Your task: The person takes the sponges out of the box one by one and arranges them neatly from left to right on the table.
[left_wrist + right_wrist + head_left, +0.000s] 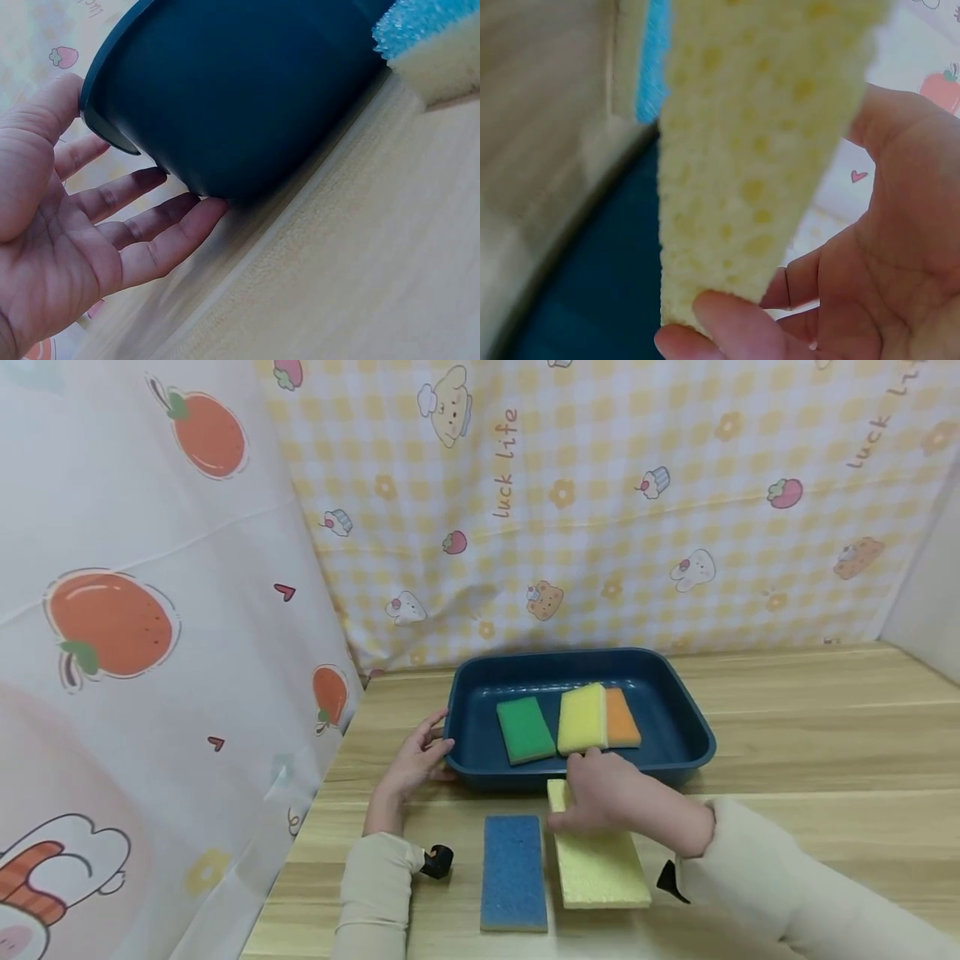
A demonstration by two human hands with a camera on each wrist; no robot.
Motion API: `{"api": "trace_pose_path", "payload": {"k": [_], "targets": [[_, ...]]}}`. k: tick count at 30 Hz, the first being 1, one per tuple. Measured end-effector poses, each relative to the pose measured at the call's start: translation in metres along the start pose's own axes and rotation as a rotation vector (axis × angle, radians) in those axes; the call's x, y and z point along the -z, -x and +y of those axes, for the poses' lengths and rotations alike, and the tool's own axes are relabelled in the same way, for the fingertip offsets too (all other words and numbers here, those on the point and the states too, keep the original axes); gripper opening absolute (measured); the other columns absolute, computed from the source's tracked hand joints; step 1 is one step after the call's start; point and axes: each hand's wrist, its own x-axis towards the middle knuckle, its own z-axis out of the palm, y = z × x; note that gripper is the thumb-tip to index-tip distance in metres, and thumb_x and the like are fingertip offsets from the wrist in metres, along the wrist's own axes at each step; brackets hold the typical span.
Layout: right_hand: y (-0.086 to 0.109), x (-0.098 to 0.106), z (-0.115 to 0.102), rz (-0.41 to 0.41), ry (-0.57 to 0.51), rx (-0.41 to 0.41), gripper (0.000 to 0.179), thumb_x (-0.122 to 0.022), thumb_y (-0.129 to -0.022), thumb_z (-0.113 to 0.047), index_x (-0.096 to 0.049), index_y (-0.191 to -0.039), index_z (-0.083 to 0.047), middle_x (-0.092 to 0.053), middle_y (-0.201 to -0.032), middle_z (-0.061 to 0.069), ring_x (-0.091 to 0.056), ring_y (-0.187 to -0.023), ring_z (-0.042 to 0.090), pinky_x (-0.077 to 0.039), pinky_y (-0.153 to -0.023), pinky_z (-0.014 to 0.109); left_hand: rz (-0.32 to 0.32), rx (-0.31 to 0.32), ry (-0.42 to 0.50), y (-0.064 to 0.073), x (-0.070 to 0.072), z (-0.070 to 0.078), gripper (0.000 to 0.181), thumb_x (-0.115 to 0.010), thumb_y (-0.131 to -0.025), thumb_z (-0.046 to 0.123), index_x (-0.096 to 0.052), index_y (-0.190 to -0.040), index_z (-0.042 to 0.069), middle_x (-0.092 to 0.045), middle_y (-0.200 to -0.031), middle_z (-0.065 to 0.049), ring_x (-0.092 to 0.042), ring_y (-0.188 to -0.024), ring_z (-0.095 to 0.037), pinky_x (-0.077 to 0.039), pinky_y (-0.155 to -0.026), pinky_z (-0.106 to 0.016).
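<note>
A pale yellow sponge slants in front of the dark blue tray, pinched near its far end by my right hand. In the right wrist view, fingertips press its narrow end, and its porous face fills the middle. My left hand rests at the tray's left end, with thumb by the rim and fairly straight fingers touching the outer wall. Flat on the table, left of the held sponge, lies a blue-topped sponge. Inside the tray are a green sponge, a yellow sponge and an orange sponge.
The tray stands on a wood-grain table close to the checked cloth at the back. A white printed cloth hangs along the left. The yellow sponge in the tray overlaps the orange one.
</note>
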Motion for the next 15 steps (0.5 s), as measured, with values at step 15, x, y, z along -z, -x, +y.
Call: {"api": "trace_pose_path", "payload": {"k": [15], "targets": [[-0.001,-0.046,0.003,-0.050,-0.018,0.020,0.065,-0.066,-0.073,-0.047,-0.052,-0.100,0.010,-0.052,-0.091,0.023,-0.052,-0.078,0.032,-0.046,-0.068,0.042,0.017,0.003,-0.005,-0.002,0.002,-0.003,0.052,-0.044,-0.094,0.006,-0.027,-0.141,0.018,-0.036,-0.133,-0.022,-0.048,-0.107,-0.037,-0.051,-0.069,-0.048]]}}
